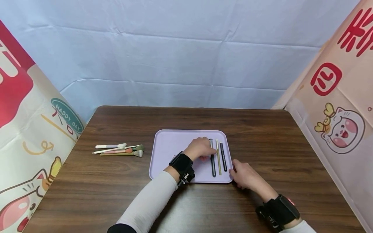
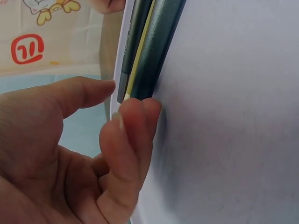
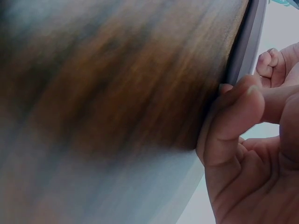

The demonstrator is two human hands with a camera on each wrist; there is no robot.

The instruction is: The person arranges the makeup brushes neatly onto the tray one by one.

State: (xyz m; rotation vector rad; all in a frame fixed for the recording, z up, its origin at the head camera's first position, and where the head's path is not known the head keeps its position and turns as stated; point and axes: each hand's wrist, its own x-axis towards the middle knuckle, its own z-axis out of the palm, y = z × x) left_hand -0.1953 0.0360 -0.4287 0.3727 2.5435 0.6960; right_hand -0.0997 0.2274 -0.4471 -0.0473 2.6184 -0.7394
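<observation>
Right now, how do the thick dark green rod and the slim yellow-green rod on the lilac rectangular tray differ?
Colour: the dark green rod is deep-toned; the yellow-green rod is lighter.
Thickness: the dark green rod is clearly thicker than the yellow-green rod.
Place: the dark green rod lies nearest the left hand; the yellow-green rod lies between it and a slim dark rod.
Both lie near the lilac tray's right side.

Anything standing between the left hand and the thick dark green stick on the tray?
Nothing visible. The left hand is right by the far end of the dark green stick, though contact is unclear. The yellowish stick and thin dark stick lie to its right; the right hand is at the tray's edge.
</observation>
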